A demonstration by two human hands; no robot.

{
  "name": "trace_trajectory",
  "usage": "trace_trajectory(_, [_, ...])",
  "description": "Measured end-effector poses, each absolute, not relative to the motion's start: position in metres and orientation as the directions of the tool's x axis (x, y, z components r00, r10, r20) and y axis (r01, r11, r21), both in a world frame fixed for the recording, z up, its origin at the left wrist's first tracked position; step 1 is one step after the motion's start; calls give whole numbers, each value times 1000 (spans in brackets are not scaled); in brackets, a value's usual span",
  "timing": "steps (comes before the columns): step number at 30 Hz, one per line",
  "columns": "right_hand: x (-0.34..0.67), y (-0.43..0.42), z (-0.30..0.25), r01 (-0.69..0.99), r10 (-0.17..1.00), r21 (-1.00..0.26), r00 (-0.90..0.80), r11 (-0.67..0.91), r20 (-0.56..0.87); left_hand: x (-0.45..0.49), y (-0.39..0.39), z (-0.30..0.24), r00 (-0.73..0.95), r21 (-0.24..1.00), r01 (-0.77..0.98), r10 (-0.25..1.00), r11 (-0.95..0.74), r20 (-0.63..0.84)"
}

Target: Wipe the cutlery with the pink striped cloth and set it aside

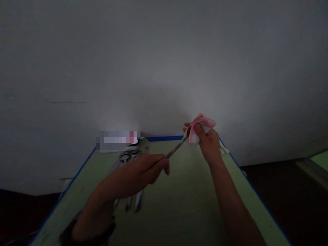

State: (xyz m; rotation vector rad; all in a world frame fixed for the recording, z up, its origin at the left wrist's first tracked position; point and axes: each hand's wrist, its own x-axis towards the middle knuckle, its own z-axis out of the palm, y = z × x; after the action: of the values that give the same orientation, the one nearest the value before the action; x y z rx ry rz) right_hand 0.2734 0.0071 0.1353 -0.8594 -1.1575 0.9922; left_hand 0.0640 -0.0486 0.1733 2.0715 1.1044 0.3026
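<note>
My left hand (143, 169) is closed round the handle end of a thin metal utensil (176, 148) that slants up to the right. Its far tip disappears into a pink and white cloth (201, 128). My right hand (208, 143) is pinched on that cloth, thumb pressing it against the tip. Both hands are raised above the green table (189, 205). The tip's shape is hidden by the cloth.
Metal scissors or tongs (129, 156) lie on the table behind my left hand, and more metal utensils (134, 203) show beneath my left forearm. A blurred box (118, 140) stands at the table's far edge by the grey wall. Blue tape edges the table.
</note>
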Motion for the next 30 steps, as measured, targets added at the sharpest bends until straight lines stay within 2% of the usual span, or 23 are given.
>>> trace_trajectory(3, [291,4,141,11,939,-939,-17,343,343,54,-45,176,581,706,612,809,-356,-96])
trace_trajectory(6, [308,-3,148,246,932,-901,-165,356,323,48,-40,175,497,646,647,866,-404,43])
trace_trajectory(9, [319,-13,157,441,894,-816,-407,373,189,46,-37,175,414,568,705,897,-425,156])
trace_trajectory(12, [320,-22,165,568,852,-727,-521,385,44,47,-38,176,413,548,715,895,-434,171])
trace_trajectory(18, [317,-26,163,666,866,-608,-495,433,74,46,-39,176,468,511,705,864,-492,186])
trace_trajectory(21, [319,-28,160,726,871,-546,-491,418,13,45,-38,176,499,494,704,850,-511,168])
trace_trajectory(25, [320,-30,163,718,875,-598,-480,356,-56,45,-38,177,538,481,691,828,-540,157])
trace_trajectory(28, [319,-31,168,685,900,-655,-436,319,-18,45,-37,177,549,481,686,822,-546,150])
trace_trajectory(30, [318,-31,173,669,884,-648,-468,365,16,45,-36,176,543,489,685,826,-540,151])
